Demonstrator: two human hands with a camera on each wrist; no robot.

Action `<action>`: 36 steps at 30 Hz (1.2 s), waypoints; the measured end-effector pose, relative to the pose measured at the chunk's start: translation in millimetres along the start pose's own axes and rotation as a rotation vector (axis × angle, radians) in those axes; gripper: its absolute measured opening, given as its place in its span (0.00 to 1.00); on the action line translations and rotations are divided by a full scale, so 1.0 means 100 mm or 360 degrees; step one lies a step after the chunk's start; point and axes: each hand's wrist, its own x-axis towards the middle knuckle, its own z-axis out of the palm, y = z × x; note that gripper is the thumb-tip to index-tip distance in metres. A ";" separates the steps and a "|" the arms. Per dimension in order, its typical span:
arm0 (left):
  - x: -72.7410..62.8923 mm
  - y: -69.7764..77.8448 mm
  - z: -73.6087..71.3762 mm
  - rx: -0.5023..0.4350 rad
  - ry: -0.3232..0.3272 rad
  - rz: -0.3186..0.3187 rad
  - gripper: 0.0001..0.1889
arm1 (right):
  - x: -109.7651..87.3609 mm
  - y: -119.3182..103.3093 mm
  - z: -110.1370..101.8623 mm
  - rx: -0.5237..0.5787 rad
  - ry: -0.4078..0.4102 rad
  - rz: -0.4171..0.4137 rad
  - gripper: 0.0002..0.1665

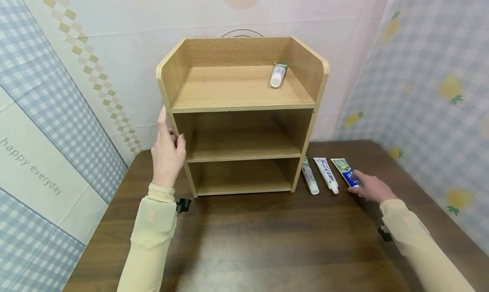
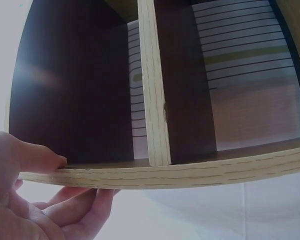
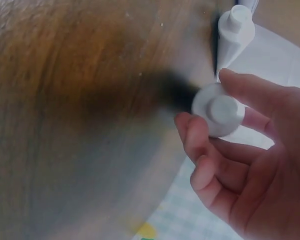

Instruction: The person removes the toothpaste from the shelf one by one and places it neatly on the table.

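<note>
My left hand [image 1: 168, 154] grips the left side panel of a wooden shelf unit [image 1: 238, 109]. In the left wrist view the thumb lies inside the panel [image 2: 200, 170], the other fingers outside it. At the right, my right hand [image 1: 372, 188] holds a green-and-blue toothpaste tube [image 1: 344, 171] near its cap end. The right wrist view shows its round white cap [image 3: 222, 110] between thumb and fingers. Beside it on the table lie a white-and-blue toothpaste tube [image 1: 326, 174] and a white-and-green one [image 1: 310, 179]. Another small tube [image 1: 278, 74] lies on the shelf's top board.
The shelf unit stands on a dark brown wooden table [image 1: 244, 245], close to the back curtain [image 1: 133, 24]. A patterned curtain [image 1: 431, 92] hangs along the right edge, and a checked one [image 1: 46, 126] along the left.
</note>
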 end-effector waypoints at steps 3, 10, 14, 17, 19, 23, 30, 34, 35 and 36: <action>0.00 0.00 0.00 -0.0008 0.0002 -0.0008 0.38 | -0.02 -0.04 -0.02 0.0058 -0.0080 0.0011 0.25; 0.01 0.00 -0.01 -0.0020 0.0016 -0.0011 0.39 | -0.05 -0.11 -0.08 0.0034 -0.0124 0.0030 0.25; 0.01 0.00 -0.02 -0.0016 0.0022 -0.0007 0.39 | -0.05 -0.08 -0.07 -0.0051 -0.0083 0.0042 0.25; 0.01 0.00 -0.02 -0.0013 0.0019 -0.0004 0.39 | -0.05 -0.04 -0.05 -0.0072 -0.0062 0.0055 0.26; 0.00 0.01 -0.02 -0.0012 0.0015 -0.0005 0.38 | -0.06 -0.02 -0.04 -0.0072 -0.0053 0.0052 0.27; -0.01 0.02 -0.02 -0.0019 0.0001 0.0001 0.38 | -0.08 -0.01 -0.02 -0.0085 -0.0067 0.0032 0.29; -0.02 0.01 -0.01 -0.0018 -0.0015 -0.0005 0.38 | -0.12 -0.04 -0.01 -0.0123 -0.0072 0.0053 0.34; -0.02 0.01 -0.01 -0.0017 -0.0030 -0.0013 0.38 | -0.16 -0.06 -0.03 -0.0178 0.0027 0.0011 0.33; -0.02 0.01 -0.01 -0.0016 -0.0033 -0.0017 0.38 | -0.17 -0.08 -0.05 -0.0196 0.0054 -0.0002 0.32; -0.02 0.01 -0.02 -0.0012 -0.0034 -0.0022 0.38 | -0.18 -0.11 -0.07 -0.0201 0.0071 -0.0016 0.32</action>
